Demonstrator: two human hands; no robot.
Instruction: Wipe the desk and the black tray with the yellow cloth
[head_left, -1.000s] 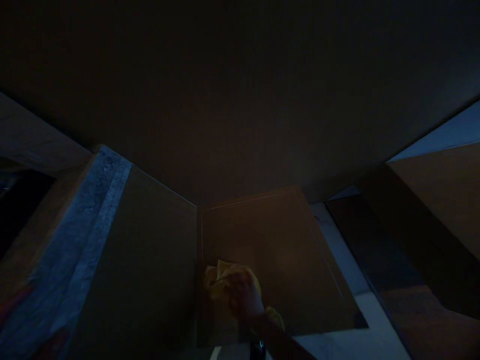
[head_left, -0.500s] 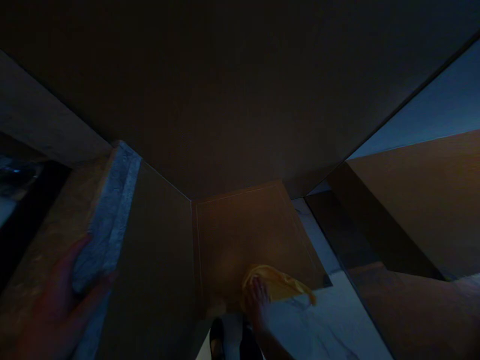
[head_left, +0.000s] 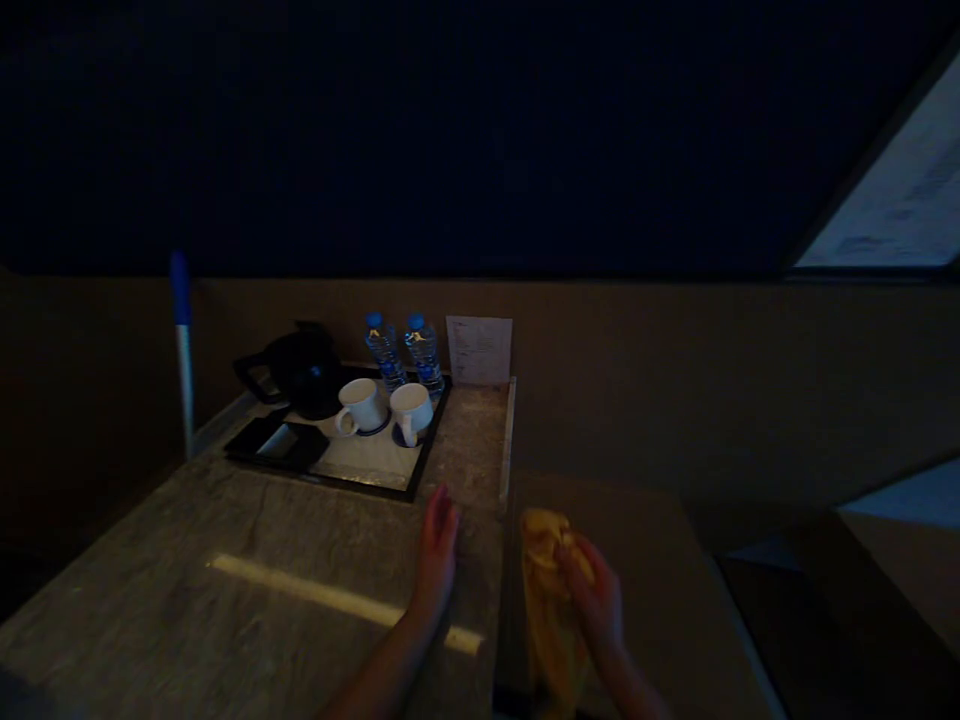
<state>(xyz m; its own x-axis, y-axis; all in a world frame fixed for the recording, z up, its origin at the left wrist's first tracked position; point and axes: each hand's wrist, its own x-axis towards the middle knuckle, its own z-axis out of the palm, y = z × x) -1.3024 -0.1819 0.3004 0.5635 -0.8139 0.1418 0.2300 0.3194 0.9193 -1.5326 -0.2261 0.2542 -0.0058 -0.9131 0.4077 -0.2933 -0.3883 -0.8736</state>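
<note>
Dim light covers the stone counter (head_left: 247, 560), with a bright strip lying across it near my left hand (head_left: 436, 540). That hand rests flat and open on the counter close to its right edge, gripping nothing. My right hand (head_left: 596, 600) is closed around a yellow cloth (head_left: 551, 600), bunched against the darker side panel (head_left: 645, 540) just past the counter's edge, with a loose end hanging down (its lower end runs out of view).

Further back sits a black tray (head_left: 330, 470) with two white cups (head_left: 386, 408), a black kettle (head_left: 296, 370) and two water bottles (head_left: 403, 352), a small card (head_left: 479, 350) beside them. I judge the main risk is a wide sweep in this gloom: the dangling cloth could snag the tray's corner or knock a cup.
</note>
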